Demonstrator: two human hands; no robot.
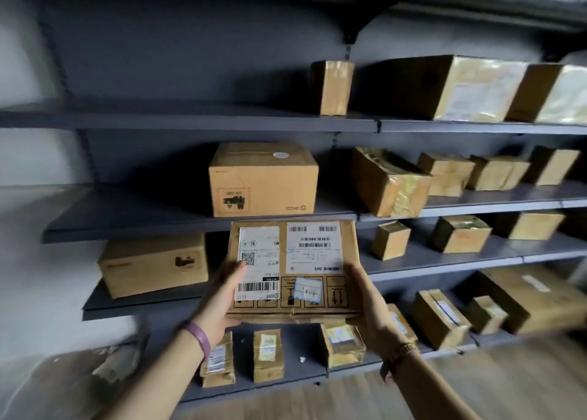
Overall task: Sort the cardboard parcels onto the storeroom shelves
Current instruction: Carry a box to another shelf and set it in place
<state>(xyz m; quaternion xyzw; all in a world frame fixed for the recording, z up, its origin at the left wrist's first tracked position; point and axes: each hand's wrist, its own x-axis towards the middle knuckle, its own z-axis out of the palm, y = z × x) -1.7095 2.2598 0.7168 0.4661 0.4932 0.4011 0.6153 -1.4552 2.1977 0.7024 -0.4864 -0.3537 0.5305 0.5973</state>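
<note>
Two hands, left hand (219, 295), right hand (368, 305), gripping flat parcel (293, 267); shelves (222, 122) holding boxes

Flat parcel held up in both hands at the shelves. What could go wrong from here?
1. The flat parcel is gripped only at its near corners by the left hand and right hand, so it may tip forward as it is pushed in.
2. The torn parcel overhangs its shelf edge; a bump could knock it off.
3. The large box fills the shelf just above the parcel, so it may need the open space to its left.
</note>
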